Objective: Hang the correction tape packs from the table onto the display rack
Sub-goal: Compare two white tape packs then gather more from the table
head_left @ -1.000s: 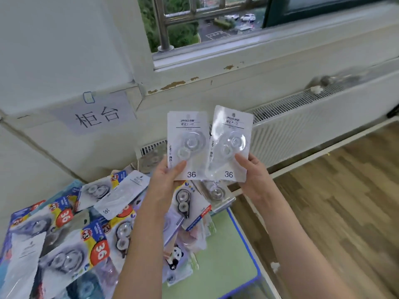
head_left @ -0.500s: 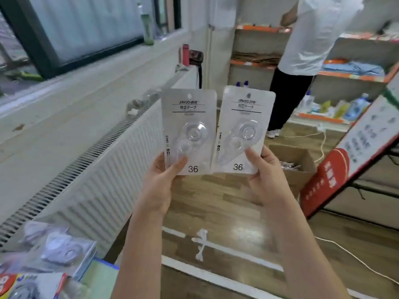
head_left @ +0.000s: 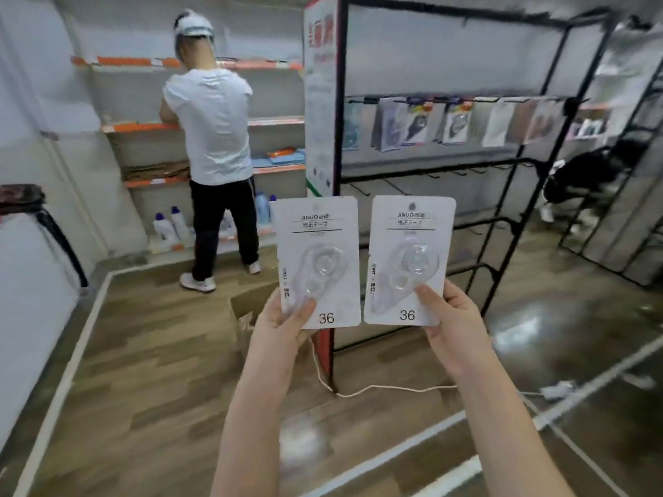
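Observation:
I hold two white correction tape packs upright, side by side, both marked 36. My left hand [head_left: 283,317] pinches the bottom corner of the left pack [head_left: 319,245]. The right pack [head_left: 409,242] is pinched at its lower right edge by my right hand [head_left: 448,317]. Behind them stands the black wire display rack [head_left: 502,166]. Its upper rail carries several hung packs [head_left: 455,123]. The rails and hooks below that row look bare. The table is out of view.
A person in a white shirt [head_left: 211,130] stands at orange-edged shelves at the back left. An open cardboard box [head_left: 247,306] sits on the wooden floor behind my left hand. A white cable [head_left: 394,389] runs across the floor by the rack's foot.
The view has swung right from the table and window, past the radiator, to face the display rack. Both hands keep holding their packs in front of me.

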{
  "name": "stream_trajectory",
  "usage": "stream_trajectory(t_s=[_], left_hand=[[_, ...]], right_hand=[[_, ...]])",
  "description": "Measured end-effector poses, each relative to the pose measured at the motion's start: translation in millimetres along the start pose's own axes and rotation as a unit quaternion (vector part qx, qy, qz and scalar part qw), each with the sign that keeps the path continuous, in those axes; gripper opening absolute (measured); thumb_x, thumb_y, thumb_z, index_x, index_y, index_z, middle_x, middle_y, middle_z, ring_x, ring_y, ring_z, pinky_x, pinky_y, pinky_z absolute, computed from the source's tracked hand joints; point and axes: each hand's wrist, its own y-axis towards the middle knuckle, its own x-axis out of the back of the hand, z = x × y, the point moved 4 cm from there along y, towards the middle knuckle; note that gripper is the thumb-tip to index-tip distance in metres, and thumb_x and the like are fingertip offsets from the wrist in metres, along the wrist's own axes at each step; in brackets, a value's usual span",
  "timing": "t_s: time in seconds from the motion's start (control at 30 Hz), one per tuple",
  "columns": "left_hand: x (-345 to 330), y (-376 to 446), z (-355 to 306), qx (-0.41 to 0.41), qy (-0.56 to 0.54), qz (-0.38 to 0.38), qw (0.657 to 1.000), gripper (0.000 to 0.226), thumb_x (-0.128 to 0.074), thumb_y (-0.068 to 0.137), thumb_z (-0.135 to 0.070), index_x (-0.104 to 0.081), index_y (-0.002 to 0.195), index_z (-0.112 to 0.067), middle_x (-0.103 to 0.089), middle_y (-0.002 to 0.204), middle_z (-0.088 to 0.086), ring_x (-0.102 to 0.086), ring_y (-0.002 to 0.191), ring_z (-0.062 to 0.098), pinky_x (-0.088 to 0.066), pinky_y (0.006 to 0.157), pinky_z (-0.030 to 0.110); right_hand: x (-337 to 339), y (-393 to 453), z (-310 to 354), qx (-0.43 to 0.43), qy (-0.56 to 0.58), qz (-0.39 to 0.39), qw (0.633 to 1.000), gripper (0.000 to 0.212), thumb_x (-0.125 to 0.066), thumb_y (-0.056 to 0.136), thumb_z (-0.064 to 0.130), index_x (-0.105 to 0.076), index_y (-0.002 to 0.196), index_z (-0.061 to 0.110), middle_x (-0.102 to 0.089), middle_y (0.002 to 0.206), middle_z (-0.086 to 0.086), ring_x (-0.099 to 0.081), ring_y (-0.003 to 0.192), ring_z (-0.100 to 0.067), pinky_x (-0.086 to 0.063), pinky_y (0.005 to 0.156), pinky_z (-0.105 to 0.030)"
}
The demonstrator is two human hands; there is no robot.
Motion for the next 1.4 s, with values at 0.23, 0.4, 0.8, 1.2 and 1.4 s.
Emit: stream_trajectory(t_s=[0.23, 0.4, 0.8, 1.2, 1.4], left_hand=[[-115, 72, 48, 0.027, 0.013, 0.099, 0.995, 0.058, -0.077, 0.075, -0.023, -0.056, 0.129, -0.026, -0.068, 0.119, -0.005, -0.060, 0.117, 0.018, -0.036, 0.109, 0.052], [-183, 133, 79, 0.043, 0.014, 0.129, 0.991, 0.050, -0.069, 0.072, -0.027, -0.060, 0.121, -0.027, -0.071, 0.114, -0.004, -0.062, 0.114, 0.017, -0.036, 0.110, 0.051], [-349, 326, 125, 0.020, 0.021, 0.232, 0.972, 0.037, -0.069, 0.086, -0.016, -0.059, 0.120, -0.024, -0.072, 0.111, -0.003, -0.068, 0.102, 0.013, -0.052, 0.080, 0.023], [-478, 433, 174, 0.017, 0.034, 0.242, 0.970, 0.034, -0.069, 0.083, -0.024, -0.062, 0.117, -0.028, -0.071, 0.112, -0.004, -0.065, 0.109, 0.016, -0.047, 0.096, 0.037], [-530, 471, 192, -0.008, 0.031, 0.159, 0.987, 0.045, -0.074, 0.078, -0.030, -0.060, 0.120, -0.023, -0.071, 0.112, -0.001, -0.065, 0.110, 0.023, -0.043, 0.103, 0.050]], right_hand=[[116, 53, 49, 0.030, 0.004, -0.096, 0.995, 0.030, -0.066, 0.073, 0.019, -0.066, 0.101, 0.009, -0.073, 0.094, -0.005, -0.068, 0.081, -0.017, -0.056, 0.069, -0.027], [171, 110, 60, 0.034, -0.008, -0.132, 0.991, 0.025, -0.061, 0.083, 0.013, -0.065, 0.108, 0.007, -0.073, 0.101, -0.008, -0.069, 0.086, -0.020, -0.054, 0.078, -0.035], [274, 311, 133, 0.101, -0.003, -0.204, 0.974, 0.016, -0.057, 0.090, 0.004, -0.068, 0.097, 0.013, -0.074, 0.091, -0.001, -0.069, 0.081, -0.014, -0.053, 0.071, -0.027], [386, 446, 178, 0.106, -0.039, -0.201, 0.973, 0.013, -0.057, 0.090, 0.006, -0.067, 0.095, 0.013, -0.074, 0.083, 0.001, -0.067, 0.075, -0.014, -0.053, 0.066, -0.026], [428, 541, 199, 0.087, -0.055, -0.118, 0.988, 0.010, -0.058, 0.091, 0.006, -0.067, 0.094, 0.009, -0.073, 0.078, 0.000, -0.067, 0.068, -0.013, -0.052, 0.056, -0.020]])
